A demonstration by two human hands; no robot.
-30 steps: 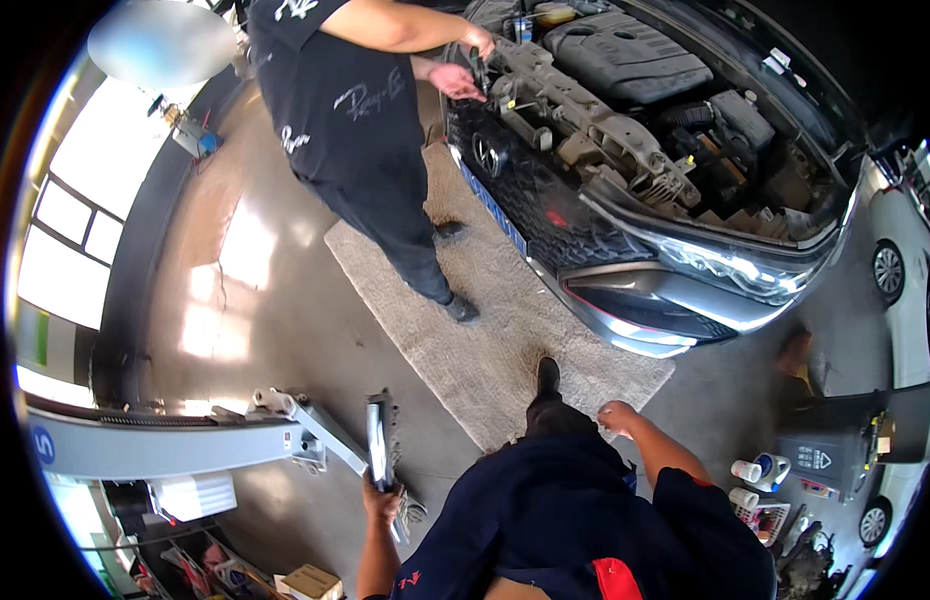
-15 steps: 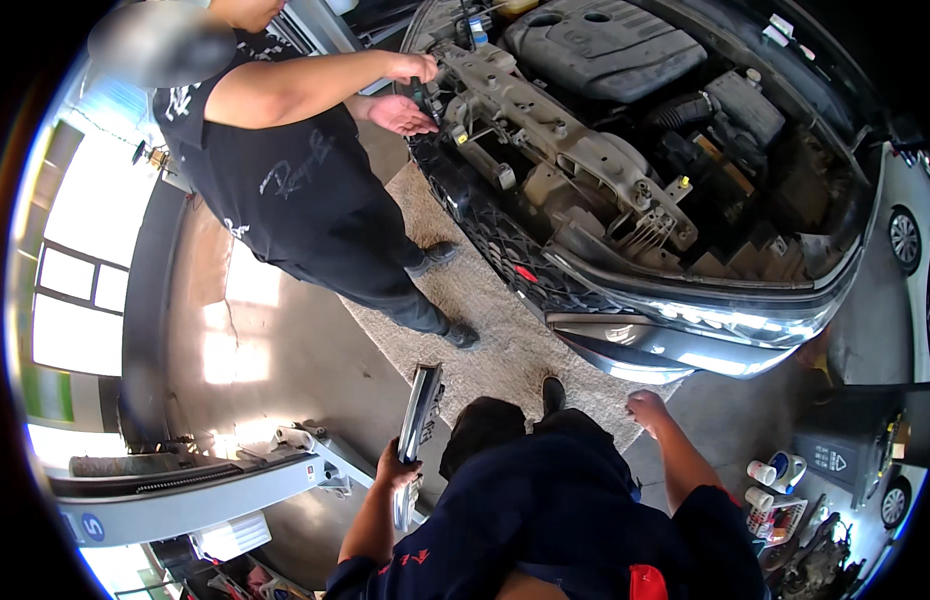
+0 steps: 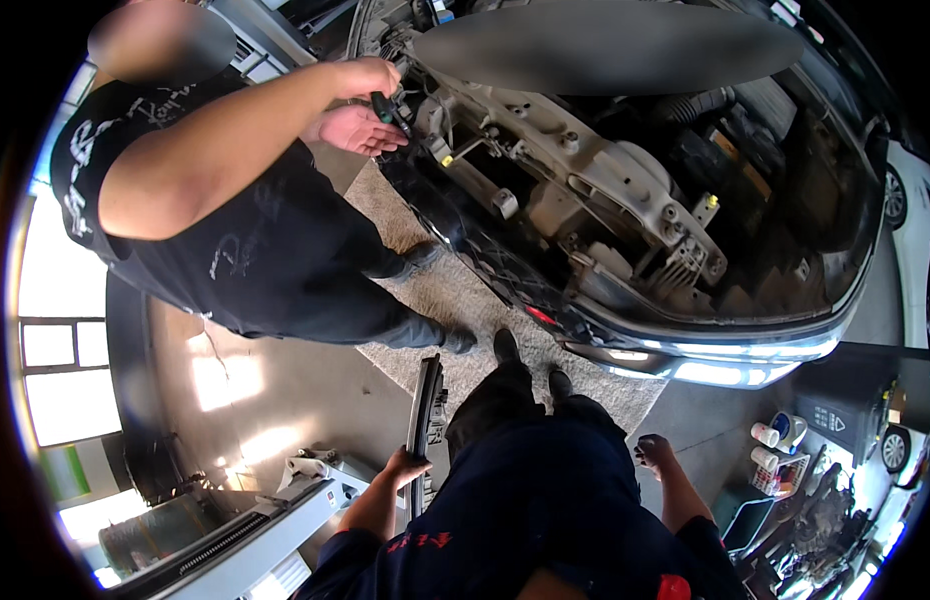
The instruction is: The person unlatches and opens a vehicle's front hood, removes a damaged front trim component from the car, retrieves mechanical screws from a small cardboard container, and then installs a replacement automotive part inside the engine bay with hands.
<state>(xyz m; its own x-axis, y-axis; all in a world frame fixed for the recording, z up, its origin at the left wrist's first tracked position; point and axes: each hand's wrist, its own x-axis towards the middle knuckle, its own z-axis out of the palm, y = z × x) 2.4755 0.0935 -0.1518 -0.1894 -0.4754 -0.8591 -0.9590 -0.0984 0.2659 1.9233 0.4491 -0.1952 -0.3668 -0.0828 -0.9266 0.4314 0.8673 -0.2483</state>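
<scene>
My left hand (image 3: pixel 409 467) grips a long, narrow car trim piece (image 3: pixel 423 410), dark with a shiny face and clips along one edge. The piece stands nearly upright beside my left leg. My right hand (image 3: pixel 657 454) hangs at my right side with its fingers curled in and nothing visible in them. Ahead is a car (image 3: pixel 625 190) with its engine bay exposed and its front support panel bare. At its front left corner a person (image 3: pixel 255 220) holds a dark tool with a green handle (image 3: pixel 383 108), the other palm turned up below it.
A beige mat (image 3: pixel 615 400) lies under my feet and along the bumper (image 3: pixel 685 368). A grey lift arm (image 3: pixel 275 540) stands low on the left. At the right are a dark bin (image 3: pixel 835 415), a basket (image 3: pixel 782 475) with white containers, and a white car (image 3: pixel 910 245).
I have stepped forward, nearer to the car and the other person. The trim piece stays in my left hand. My right hand has swung back a little.
</scene>
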